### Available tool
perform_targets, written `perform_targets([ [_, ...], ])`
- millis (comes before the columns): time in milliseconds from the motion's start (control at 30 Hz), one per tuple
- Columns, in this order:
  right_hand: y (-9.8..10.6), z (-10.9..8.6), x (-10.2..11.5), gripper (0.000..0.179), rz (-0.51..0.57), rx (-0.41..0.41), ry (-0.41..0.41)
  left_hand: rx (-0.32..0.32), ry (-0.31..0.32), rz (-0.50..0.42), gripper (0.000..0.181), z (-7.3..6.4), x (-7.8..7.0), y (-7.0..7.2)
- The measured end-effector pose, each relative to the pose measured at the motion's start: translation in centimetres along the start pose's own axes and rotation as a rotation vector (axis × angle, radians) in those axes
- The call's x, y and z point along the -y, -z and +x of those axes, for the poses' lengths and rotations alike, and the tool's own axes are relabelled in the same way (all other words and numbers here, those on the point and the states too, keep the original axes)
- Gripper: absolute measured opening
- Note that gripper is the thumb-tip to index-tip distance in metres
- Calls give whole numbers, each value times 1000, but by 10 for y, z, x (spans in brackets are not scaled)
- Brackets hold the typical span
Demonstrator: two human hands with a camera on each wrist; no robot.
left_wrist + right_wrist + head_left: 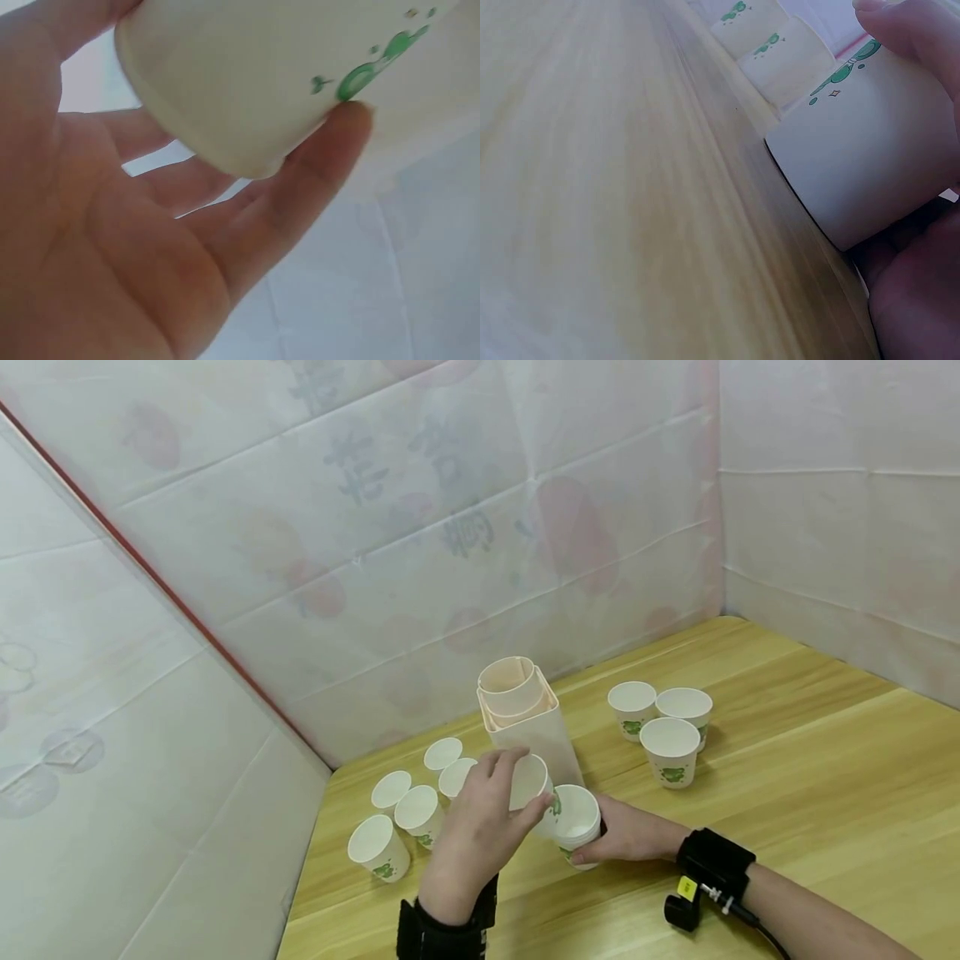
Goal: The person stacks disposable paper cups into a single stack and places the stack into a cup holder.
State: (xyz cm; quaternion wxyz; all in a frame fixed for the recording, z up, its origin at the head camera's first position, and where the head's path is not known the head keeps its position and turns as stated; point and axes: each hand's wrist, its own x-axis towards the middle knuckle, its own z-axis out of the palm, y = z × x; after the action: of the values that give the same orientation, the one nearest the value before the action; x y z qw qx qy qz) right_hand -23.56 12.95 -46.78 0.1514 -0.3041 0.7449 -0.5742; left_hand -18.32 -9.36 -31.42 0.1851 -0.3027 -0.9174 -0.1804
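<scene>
My left hand (476,822) holds a white paper cup (529,787) between thumb and fingers. In the left wrist view, green print shows on this cup (247,75), with a fingertip beside the print. My right hand (633,831) grips a short stack of matching paper cups (577,818) from its right side. The right wrist view shows the lowest cup (870,142) of that stack upright on the wooden table. The lifted cup is tilted and its lower part overlaps the stack's rim in the head view.
Several white paper cups (373,843) stand upright on the left, partly behind my left arm. Three more cups (670,747) stand close together on the right. Behind my hands is a tall cream container (543,739) with a round cup-like piece (508,687) in its top. Sheeted walls border the table.
</scene>
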Motion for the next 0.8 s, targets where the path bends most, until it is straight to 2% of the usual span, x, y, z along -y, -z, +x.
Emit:
perform_targets([
  [267,0,0,1,64,-4,6,11,-60,-68,-18,55,8,-3,-14],
  [500,2,0,0,65,-15,-2,-4,-132,-170,54,56,16,-11,-31],
  [633,1,0,-1,66,-10,-5,-2,-97,-159,86,56,16,-14,-40],
  [800,0,-1,0,64,-7,-2,2,-37,-136,97,53,13,-15,-44],
])
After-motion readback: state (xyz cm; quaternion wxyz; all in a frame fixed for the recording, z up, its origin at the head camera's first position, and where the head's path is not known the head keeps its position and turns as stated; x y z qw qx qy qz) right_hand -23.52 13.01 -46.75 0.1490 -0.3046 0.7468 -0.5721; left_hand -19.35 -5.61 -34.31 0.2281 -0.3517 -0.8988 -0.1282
